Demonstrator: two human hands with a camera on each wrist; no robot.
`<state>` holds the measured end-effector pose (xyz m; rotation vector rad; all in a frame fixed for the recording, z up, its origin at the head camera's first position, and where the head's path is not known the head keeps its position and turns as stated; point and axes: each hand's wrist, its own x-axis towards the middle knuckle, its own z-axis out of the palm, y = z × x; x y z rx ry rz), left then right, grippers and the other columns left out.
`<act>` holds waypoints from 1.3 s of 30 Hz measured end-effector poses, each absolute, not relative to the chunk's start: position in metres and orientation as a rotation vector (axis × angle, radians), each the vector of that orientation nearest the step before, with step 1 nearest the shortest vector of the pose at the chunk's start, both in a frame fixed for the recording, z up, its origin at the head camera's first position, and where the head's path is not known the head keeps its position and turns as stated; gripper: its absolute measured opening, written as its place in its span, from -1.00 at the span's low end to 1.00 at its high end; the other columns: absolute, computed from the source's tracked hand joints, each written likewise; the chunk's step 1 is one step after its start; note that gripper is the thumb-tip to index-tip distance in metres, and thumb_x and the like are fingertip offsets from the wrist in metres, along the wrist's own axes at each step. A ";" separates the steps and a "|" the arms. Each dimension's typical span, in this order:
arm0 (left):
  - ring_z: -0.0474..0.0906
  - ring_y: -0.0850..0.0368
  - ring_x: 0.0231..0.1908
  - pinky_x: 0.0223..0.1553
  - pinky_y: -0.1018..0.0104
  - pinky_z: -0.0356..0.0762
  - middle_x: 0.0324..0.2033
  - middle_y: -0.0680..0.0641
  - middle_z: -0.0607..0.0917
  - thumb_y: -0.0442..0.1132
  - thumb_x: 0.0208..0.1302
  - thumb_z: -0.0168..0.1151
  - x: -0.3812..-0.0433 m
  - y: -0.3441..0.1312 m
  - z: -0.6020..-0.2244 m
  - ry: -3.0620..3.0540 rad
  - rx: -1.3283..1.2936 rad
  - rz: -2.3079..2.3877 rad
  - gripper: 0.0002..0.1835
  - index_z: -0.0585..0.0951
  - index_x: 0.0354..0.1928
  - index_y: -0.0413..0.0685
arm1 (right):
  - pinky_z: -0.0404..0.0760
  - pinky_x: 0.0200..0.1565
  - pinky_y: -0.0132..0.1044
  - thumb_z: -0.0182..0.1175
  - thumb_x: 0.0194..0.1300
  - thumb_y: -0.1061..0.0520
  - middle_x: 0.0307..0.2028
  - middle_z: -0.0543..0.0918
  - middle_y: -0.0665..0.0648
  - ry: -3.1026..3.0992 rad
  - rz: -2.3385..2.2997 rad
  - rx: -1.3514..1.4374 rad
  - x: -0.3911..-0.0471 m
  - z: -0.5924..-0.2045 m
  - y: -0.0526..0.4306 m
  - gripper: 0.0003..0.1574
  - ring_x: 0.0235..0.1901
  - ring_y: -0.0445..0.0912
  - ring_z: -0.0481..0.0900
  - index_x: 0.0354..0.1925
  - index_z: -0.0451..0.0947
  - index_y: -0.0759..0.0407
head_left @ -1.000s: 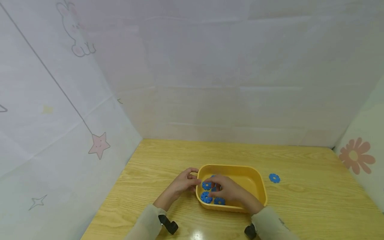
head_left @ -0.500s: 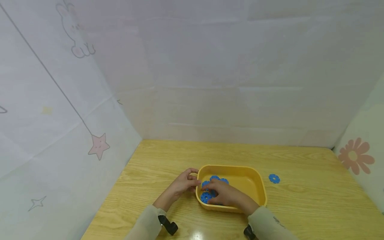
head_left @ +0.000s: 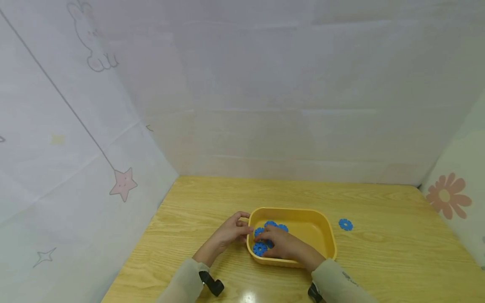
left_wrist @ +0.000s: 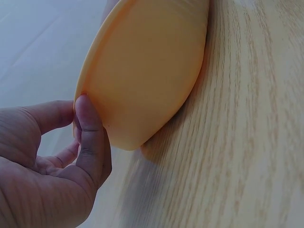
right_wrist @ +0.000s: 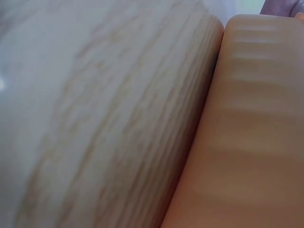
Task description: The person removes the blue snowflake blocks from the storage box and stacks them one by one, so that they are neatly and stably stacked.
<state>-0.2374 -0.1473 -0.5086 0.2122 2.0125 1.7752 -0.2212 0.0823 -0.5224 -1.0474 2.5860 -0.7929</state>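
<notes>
Now, lower centre, I have the right hand [head_left: 281, 245] deeper among blue discs [head_left: 257, 250], likely engaging them; fingers curved, hold indeterminable. My left hand [head_left: 232, 231] pinches the yellow tray [head_left: 311, 235].

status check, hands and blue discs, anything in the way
Left hand pinching rim of yellow tray. Right hand inside, among blue discs, grip unclear. Lone blue disc outside on table. No obstruction seen.
</notes>
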 end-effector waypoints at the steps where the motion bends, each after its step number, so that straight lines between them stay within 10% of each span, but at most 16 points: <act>1: 0.64 0.13 -0.36 -0.37 0.33 0.64 -0.20 -0.14 0.65 -0.33 0.39 0.28 -0.237 -0.147 -0.509 2.010 0.211 1.776 -0.47 0.36 0.33 -0.21 | 0.55 0.01 -0.29 0.48 0.22 0.00 -0.05 0.51 -0.02 2.587 -0.788 -1.049 -0.222 -0.523 0.082 -0.48 -0.16 -0.20 0.40 0.14 0.67 -0.03; 19: 0.65 0.09 -0.34 -0.37 0.35 0.65 -0.20 -0.17 0.65 -0.31 0.39 0.28 -0.238 -0.147 -0.508 1.998 0.208 1.786 -0.47 0.37 0.33 -0.21 | 0.60 0.06 -0.09 0.47 0.22 0.03 -0.04 0.60 -0.03 2.584 -0.950 -0.838 -0.220 -0.512 0.087 -0.52 -0.09 -0.13 0.52 0.11 0.64 0.04; 27: 0.67 0.06 -0.29 -0.33 0.31 0.67 -0.21 -0.13 0.65 -0.26 0.36 0.33 -0.239 -0.147 -0.510 2.031 0.193 1.779 -0.44 0.39 0.33 -0.20 | 0.43 -0.41 -0.36 0.44 0.27 0.04 -0.37 0.55 -0.02 2.591 -1.111 -0.804 -0.220 -0.505 0.103 -0.50 -0.48 -0.20 0.38 0.15 0.64 0.11; 39: 0.65 0.11 -0.33 -0.33 0.27 0.67 -0.22 -0.13 0.63 -0.30 0.38 0.30 -0.238 -0.146 -0.509 2.039 0.191 1.779 -0.45 0.37 0.34 -0.22 | 0.48 -0.39 -0.38 0.44 0.26 -0.07 -0.22 0.62 0.01 2.726 -1.190 -0.865 -0.218 -0.494 0.139 -0.43 -0.43 -0.28 0.40 0.14 0.63 0.16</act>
